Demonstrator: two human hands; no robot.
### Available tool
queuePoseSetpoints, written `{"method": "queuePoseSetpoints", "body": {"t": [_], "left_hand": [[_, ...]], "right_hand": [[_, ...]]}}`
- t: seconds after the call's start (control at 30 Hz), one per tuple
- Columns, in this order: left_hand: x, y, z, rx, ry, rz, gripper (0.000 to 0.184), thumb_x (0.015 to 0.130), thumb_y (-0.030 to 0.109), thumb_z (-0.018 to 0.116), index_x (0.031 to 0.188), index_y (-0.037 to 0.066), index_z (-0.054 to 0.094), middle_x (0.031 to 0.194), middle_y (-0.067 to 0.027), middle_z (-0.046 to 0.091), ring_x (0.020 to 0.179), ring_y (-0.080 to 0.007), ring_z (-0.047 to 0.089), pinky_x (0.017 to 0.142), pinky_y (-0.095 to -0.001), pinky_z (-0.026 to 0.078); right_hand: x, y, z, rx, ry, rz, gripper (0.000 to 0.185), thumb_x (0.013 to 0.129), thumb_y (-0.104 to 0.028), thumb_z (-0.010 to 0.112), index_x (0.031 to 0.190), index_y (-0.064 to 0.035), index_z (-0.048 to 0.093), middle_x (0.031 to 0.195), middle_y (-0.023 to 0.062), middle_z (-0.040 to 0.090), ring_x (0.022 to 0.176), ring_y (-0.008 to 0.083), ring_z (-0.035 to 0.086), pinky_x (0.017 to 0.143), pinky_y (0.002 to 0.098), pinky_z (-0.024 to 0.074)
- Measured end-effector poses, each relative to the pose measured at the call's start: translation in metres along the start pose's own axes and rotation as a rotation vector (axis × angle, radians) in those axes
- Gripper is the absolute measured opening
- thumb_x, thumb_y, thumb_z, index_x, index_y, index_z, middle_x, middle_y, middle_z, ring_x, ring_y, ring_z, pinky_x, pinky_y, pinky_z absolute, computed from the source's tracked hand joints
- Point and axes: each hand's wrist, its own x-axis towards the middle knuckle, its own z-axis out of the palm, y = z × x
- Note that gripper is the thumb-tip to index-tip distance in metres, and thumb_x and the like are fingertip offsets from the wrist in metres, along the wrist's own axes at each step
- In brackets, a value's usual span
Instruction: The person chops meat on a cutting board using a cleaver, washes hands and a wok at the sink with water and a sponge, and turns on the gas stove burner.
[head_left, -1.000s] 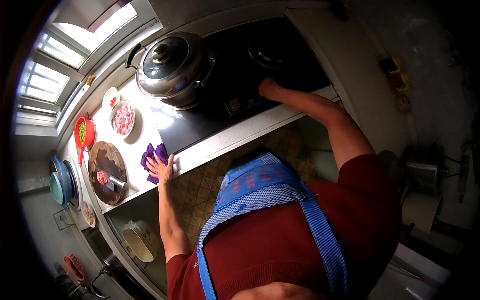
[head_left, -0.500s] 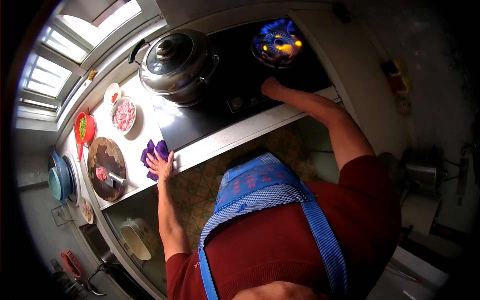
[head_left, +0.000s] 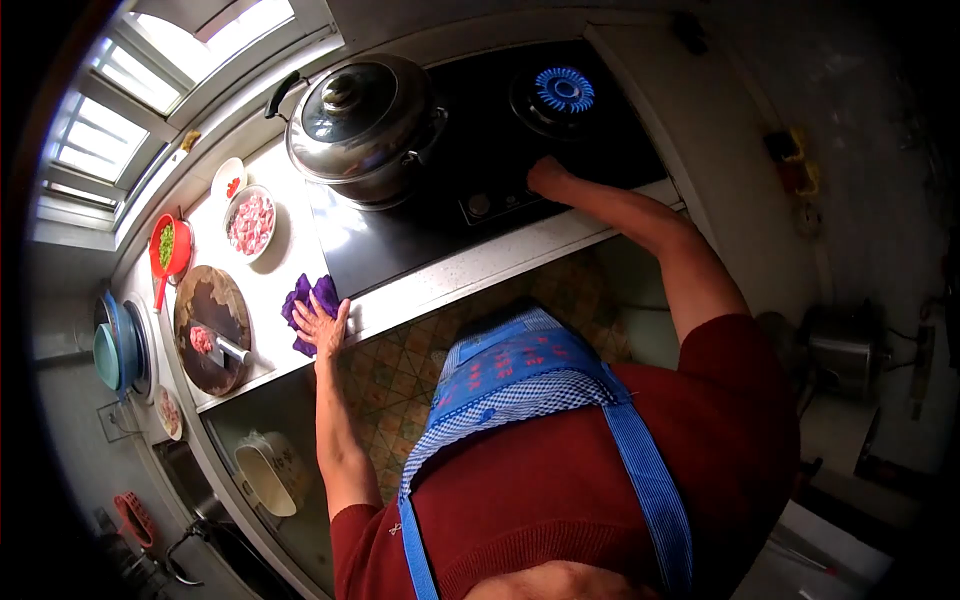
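Note:
My left hand [head_left: 322, 327] lies with spread fingers on a crumpled purple cloth [head_left: 308, 297] at the counter's front edge. My right hand [head_left: 548, 179] is closed at the front of the black stove [head_left: 400, 255], over its right control; whatever its fingers grip is hidden beneath them. Beyond that hand, a ring of small blue flames burns on the right burner [head_left: 564, 90]. On the stove's left side stands a large steel pot [head_left: 365, 180] with its glass lid [head_left: 350, 100] on.
A bowl of cut meat [head_left: 250, 224], a small dish with red pieces [head_left: 229, 181] and a red strainer of green pieces [head_left: 170, 245] sit left of the stove. Minced meat and a cleaver [head_left: 226, 350] lie on the round board [head_left: 212, 300]. Blue basins [head_left: 118, 345] stand far left.
The right burner, unlit at first, flared with large blue and yellow flames and now shows a smaller, even blue ring. Both hands keep their places; the view has shifted slightly.

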Motion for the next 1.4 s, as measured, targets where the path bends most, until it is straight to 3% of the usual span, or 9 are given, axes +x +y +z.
{"method": "queuePoseSetpoints", "body": {"t": [0.47, 0.87, 0.93, 1.07, 1.13, 1.27, 1.37, 1.4], "left_hand": [[0.000, 0.000, 0.001, 0.017, 0.022, 0.003, 0.100, 0.073, 0.076, 0.048, 0.148, 0.020, 0.010, 0.153, -0.0118, -0.008, 0.140, -0.0325, -0.011, 0.106, -0.0606, 0.002], [-0.002, 0.000, -0.003, 0.006, 0.001, 0.020, 0.102, 0.073, 0.078, 0.046, 0.148, 0.020, 0.009, 0.153, -0.0141, -0.008, 0.140, -0.0346, -0.010, 0.106, -0.0607, 0.000], [-0.001, -0.001, -0.002, 0.004, 0.005, 0.025, 0.102, 0.072, 0.078, 0.046, 0.148, 0.021, 0.008, 0.153, -0.0141, -0.007, 0.140, -0.0352, -0.010, 0.106, -0.0610, 0.000], [-0.001, -0.002, -0.001, 0.002, 0.013, 0.024, 0.102, 0.072, 0.079, 0.046, 0.148, 0.022, 0.007, 0.153, -0.0141, -0.007, 0.140, -0.0352, -0.011, 0.106, -0.0611, 0.000], [-0.001, -0.001, -0.002, -0.027, 0.001, 0.021, 0.102, 0.072, 0.078, 0.047, 0.148, 0.022, 0.007, 0.153, -0.0140, -0.008, 0.140, -0.0346, -0.011, 0.106, -0.0609, -0.001], [-0.001, -0.002, -0.003, -0.040, 0.002, 0.034, 0.102, 0.072, 0.077, 0.047, 0.148, 0.021, 0.007, 0.153, -0.0137, -0.008, 0.140, -0.0339, -0.012, 0.106, -0.0605, -0.002], [0.000, -0.003, -0.002, -0.030, -0.010, 0.028, 0.102, 0.073, 0.077, 0.047, 0.148, 0.020, 0.008, 0.153, -0.0136, -0.009, 0.140, -0.0333, -0.012, 0.107, -0.0600, -0.002], [0.001, -0.002, -0.002, -0.025, -0.018, 0.023, 0.102, 0.073, 0.077, 0.047, 0.148, 0.020, 0.008, 0.153, -0.0136, -0.009, 0.140, -0.0332, -0.012, 0.107, -0.0599, -0.002]], "right_hand": [[0.025, 0.004, 0.029, 0.056, 0.065, 0.001, 0.016, 0.080, -0.014, 0.060, 0.090, -0.0123, 0.072, 0.093, 0.0081, 0.068, 0.083, 0.0278, 0.063, 0.064, 0.0440, 0.0509], [0.022, 0.005, 0.008, 0.059, -0.116, -0.004, 0.019, 0.080, -0.014, 0.060, 0.096, -0.0108, 0.071, 0.100, 0.0094, 0.067, 0.089, 0.0291, 0.063, 0.068, 0.0465, 0.0509], [0.021, 0.003, 0.009, -0.038, -0.126, 0.006, 0.019, 0.076, -0.015, 0.069, 0.094, -0.0181, 0.071, 0.096, 0.0056, 0.066, 0.087, 0.0267, 0.062, 0.065, 0.0421, 0.0521], [0.020, 0.001, 0.010, -0.074, -0.112, 0.016, 0.018, 0.078, -0.016, 0.069, 0.095, -0.0196, 0.071, 0.095, 0.0053, 0.066, 0.087, 0.0262, 0.062, 0.063, 0.0416, 0.0520], [0.020, 0.005, 0.010, 0.003, -0.167, -0.041, 0.018, 0.082, -0.012, 0.060, 0.096, -0.0116, 0.071, 0.100, 0.0088, 0.066, 0.089, 0.0291, 0.061, 0.068, 0.0452, 0.0515], [0.019, 0.012, 0.007, 0.091, -0.195, -0.076, 0.017, 0.085, -0.017, 0.058, 0.095, -0.0115, 0.071, 0.098, 0.0098, 0.066, 0.088, 0.0271, 0.061, 0.064, 0.0440, 0.0508], [0.004, 0.016, -0.003, 0.141, -0.084, 0.026, 0.021, 0.086, -0.024, 0.056, 0.089, -0.0091, 0.070, 0.089, 0.0102, 0.067, 0.074, 0.0243, 0.062, 0.059, 0.0405, 0.0495], [0.007, 0.022, 0.003, 0.494, -0.115, 0.141, 0.022, 0.085, -0.026, 0.055, 0.083, -0.0073, 0.068, 0.081, 0.0100, 0.066, 0.065, 0.0234, 0.059, 0.055, 0.0390, 0.0481]]}}
